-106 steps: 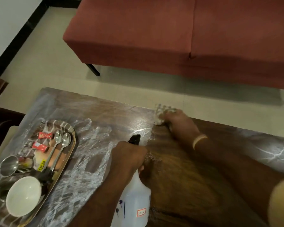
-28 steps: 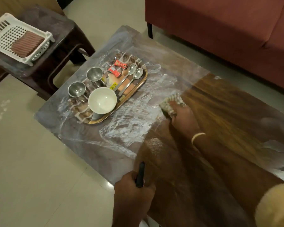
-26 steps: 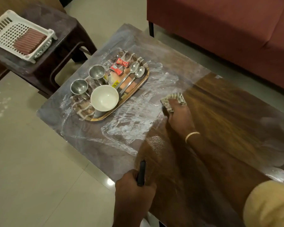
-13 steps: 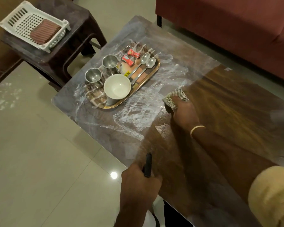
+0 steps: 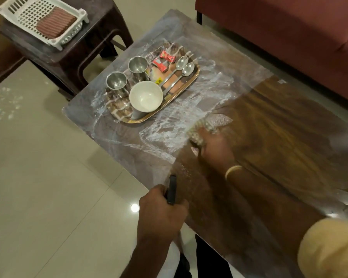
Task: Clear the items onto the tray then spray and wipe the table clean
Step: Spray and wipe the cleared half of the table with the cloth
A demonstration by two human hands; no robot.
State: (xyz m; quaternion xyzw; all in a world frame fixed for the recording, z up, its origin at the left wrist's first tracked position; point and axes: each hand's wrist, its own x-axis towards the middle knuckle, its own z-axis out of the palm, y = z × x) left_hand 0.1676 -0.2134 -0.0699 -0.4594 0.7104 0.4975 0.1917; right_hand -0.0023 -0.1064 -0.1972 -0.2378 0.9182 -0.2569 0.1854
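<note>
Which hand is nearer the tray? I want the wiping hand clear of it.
Right. The right hand, pressing the cloth, is beside the tray; the left hand is farther away.

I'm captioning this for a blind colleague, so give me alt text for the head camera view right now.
A person's right hand presses a cloth on a wooden table still streaked white at its left end, while the left hand grips a spray bottle. A tray there holds a white bowl, two steel cups, two spoons and red packets.

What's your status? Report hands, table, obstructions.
Left hand grips sprayer off table edge. Right hand presses cloth on table. White smears left near tray. Tray sits in wiping path.
</note>
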